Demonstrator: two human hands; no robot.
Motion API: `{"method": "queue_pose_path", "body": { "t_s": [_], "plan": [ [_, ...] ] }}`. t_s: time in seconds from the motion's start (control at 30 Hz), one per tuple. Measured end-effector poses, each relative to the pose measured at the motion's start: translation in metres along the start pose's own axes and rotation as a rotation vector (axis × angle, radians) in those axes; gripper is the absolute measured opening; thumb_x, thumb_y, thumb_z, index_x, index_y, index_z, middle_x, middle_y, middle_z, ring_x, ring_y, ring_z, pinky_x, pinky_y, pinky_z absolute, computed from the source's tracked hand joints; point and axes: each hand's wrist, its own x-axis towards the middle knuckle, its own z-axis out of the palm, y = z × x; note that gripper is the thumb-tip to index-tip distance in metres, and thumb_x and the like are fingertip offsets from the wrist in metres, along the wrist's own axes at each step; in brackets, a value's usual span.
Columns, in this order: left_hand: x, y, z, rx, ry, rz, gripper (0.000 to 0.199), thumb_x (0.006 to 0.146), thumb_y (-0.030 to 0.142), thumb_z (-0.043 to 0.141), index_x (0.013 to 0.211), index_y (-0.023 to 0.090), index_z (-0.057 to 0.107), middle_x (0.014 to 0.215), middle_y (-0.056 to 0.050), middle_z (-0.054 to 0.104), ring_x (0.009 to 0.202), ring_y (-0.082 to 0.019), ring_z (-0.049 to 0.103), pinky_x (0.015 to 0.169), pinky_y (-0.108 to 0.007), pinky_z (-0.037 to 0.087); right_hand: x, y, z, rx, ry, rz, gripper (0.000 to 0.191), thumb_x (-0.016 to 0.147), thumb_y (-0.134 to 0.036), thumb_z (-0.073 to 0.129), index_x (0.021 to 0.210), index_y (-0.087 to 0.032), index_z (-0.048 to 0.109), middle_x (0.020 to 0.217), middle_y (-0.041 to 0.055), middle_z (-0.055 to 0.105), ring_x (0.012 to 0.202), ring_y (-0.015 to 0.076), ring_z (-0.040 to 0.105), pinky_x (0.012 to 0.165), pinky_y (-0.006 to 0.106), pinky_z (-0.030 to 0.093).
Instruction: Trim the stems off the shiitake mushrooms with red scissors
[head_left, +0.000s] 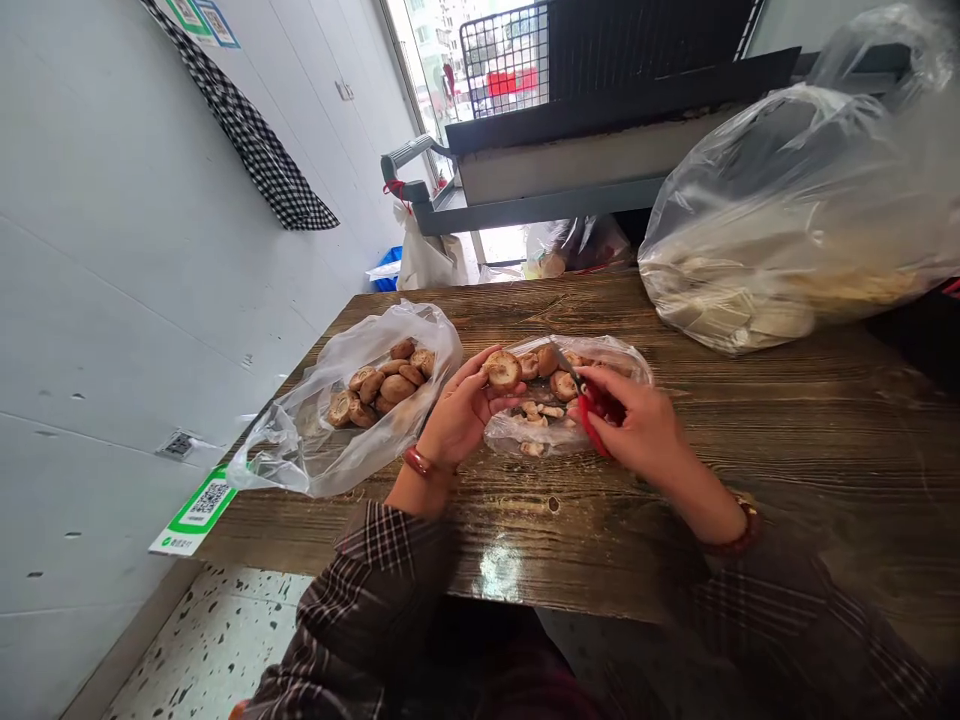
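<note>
Two hands [466,408] [643,422], one held mushroom [502,371], one pair of scissors [592,424], three tabletop bags [296,462] [636,362] [765,215]

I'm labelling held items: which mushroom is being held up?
The mushroom in the left hand; the other mushrooms lie in the left bag and middle bag.

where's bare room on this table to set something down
Bare tabletop lies right of the small bag, nearer than the bulging bag, and at the near edge between the sleeves. Crowded: left, by another bag; centre, by left hand, mushroom, right hand and scissors.
</note>
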Motion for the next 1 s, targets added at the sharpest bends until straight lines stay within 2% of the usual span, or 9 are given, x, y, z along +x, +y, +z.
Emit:
{"method": "queue_pose_path", "body": {
  "t_s": [0.13,0.3,0.47,0.7,1.0],
  "plan": [
    [-0.004,0.001,-0.005,-0.056,-0.025,-0.002,0.051,0.086,0.022,0.072,0.135,0.016,0.063,0.114,-0.010,0.077,0.094,-0.023,0.078,0.066,-0.024,0.058,-0.004,-0.003,-0.001,-0.220,-0.135,-0.110,0.040,0.096,-0.026,0.061,0.135,-0.020,0.068,0.110,0.0096,0.079,0.086,0.0227,0.074,0.076,0.037,0.060],
    [-0.009,0.002,-0.006,-0.005,-0.044,-0.012,0.059,0.081,0.015,0.079,0.138,0.017,0.064,0.113,-0.009,0.075,0.090,-0.018,0.075,0.061,-0.019,0.051,-0.006,-0.004,-0.002,-0.467,-0.134,-0.244,0.037,0.097,-0.026,0.064,0.131,-0.016,0.073,0.104,0.0115,0.079,0.089,0.0266,0.075,0.072,0.037,0.059],
    [-0.012,-0.001,-0.004,0.070,-0.080,-0.018,0.066,0.081,0.027,0.085,0.142,0.019,0.061,0.106,-0.006,0.073,0.088,-0.018,0.074,0.059,-0.020,0.048,-0.006,-0.006,-0.004,-0.534,-0.152,-0.298,0.038,0.097,-0.024,0.064,0.133,-0.015,0.072,0.105,0.0113,0.079,0.090,0.0273,0.074,0.074,0.038,0.059],
    [-0.010,-0.004,-0.005,0.145,-0.081,0.030,0.056,0.078,0.036,0.090,0.128,0.017,0.071,0.095,-0.004,0.072,0.078,-0.013,0.069,0.058,-0.020,0.046,-0.005,-0.008,-0.004,-0.578,-0.196,-0.287,0.039,0.094,-0.022,0.069,0.132,-0.014,0.073,0.106,0.0137,0.078,0.090,0.0289,0.073,0.076,0.040,0.059],
    [-0.008,-0.007,-0.007,0.207,-0.092,0.039,0.054,0.079,0.037,0.089,0.128,0.020,0.075,0.101,-0.005,0.073,0.076,-0.011,0.063,0.058,-0.021,0.045,-0.002,-0.009,-0.006,-0.546,-0.259,-0.212,0.040,0.092,-0.024,0.071,0.131,-0.018,0.074,0.111,0.0141,0.078,0.092,0.0275,0.074,0.079,0.039,0.059]
  ]
}}
